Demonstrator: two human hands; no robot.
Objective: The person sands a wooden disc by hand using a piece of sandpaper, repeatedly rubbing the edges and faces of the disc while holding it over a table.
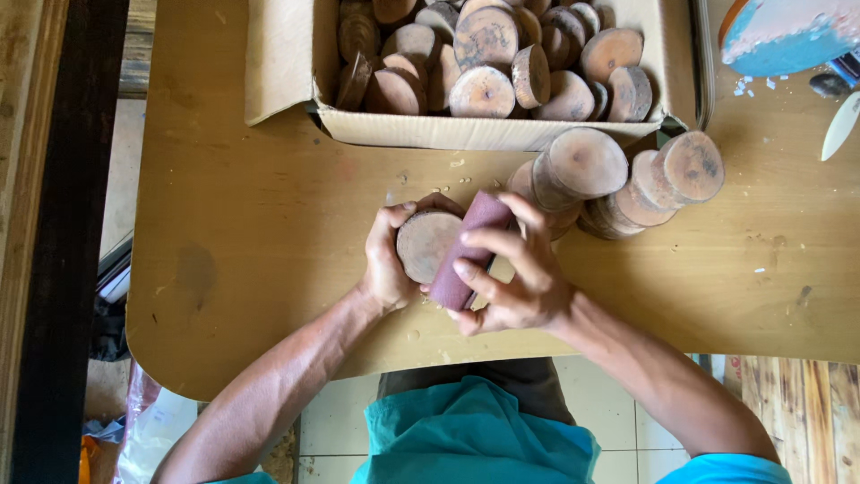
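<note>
Sandpaper [466, 251], a reddish-brown folded piece, lies pressed against the flat face of a round wood slice [426, 244] near the front edge of the table [251, 224]. The left hand [387, 260] wraps around the left rim of the slice, fingers curled over its top edge and thumb low, which seems meant to keep the disc from turning or sliding. The right hand [515, 269] is closed on the sandpaper, fingers spread along its length so the pressure falls evenly on the wood. Just beyond the hands, a leaning pile of slices [618, 179] rests on the table, close enough to reach without stretching. Behind that, an open cardboard box [296, 63] holds many more slices, heaped loosely with cut faces showing. Small pale crumbs and dust lie scattered on the tabletop around the work. At the far right corner sits a blue round object [779, 36] with white flecks beside it; what it is cannot be told. The person wears a teal shirt [475, 430].
</note>
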